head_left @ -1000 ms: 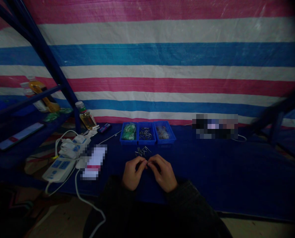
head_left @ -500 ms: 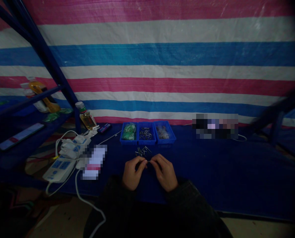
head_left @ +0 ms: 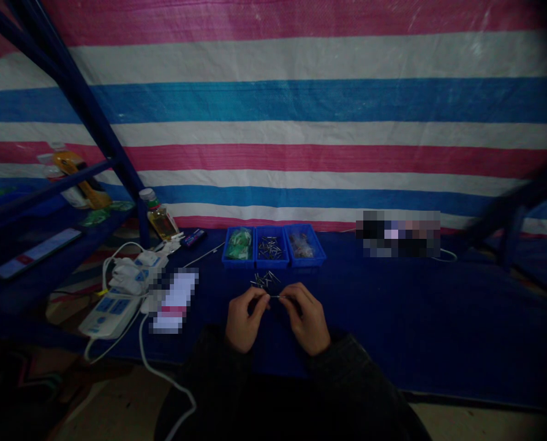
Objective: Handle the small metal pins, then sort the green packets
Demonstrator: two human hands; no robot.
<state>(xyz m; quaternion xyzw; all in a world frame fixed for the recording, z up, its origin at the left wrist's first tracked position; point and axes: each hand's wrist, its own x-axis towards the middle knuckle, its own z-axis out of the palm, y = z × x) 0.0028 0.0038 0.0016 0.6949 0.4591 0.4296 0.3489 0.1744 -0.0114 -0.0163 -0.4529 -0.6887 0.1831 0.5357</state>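
Note:
Between my two hands, just above the blue table, a thin metal pin lies level. My left hand pinches its left end between thumb and fingers, and my right hand pinches the right end. Just beyond my fingertips lies a loose pile of small metal pins. Behind it stand three blue bins in a row: the left bin holds green packets, the middle bin more metal pins, the right bin a clear plastic bag of small parts. The pin's ends are hidden in my fingers.
Left of my hands, a phone with a blurred screen lies by a white power strip with plugs and cables. A drink bottle stands behind them. A pixelated object sits back right. Striped sheeting hangs behind the table.
My hands have drawn slightly apart, the left one shifting a little leftward, and more of the metal pin shows between them. The bins and pile have not moved.

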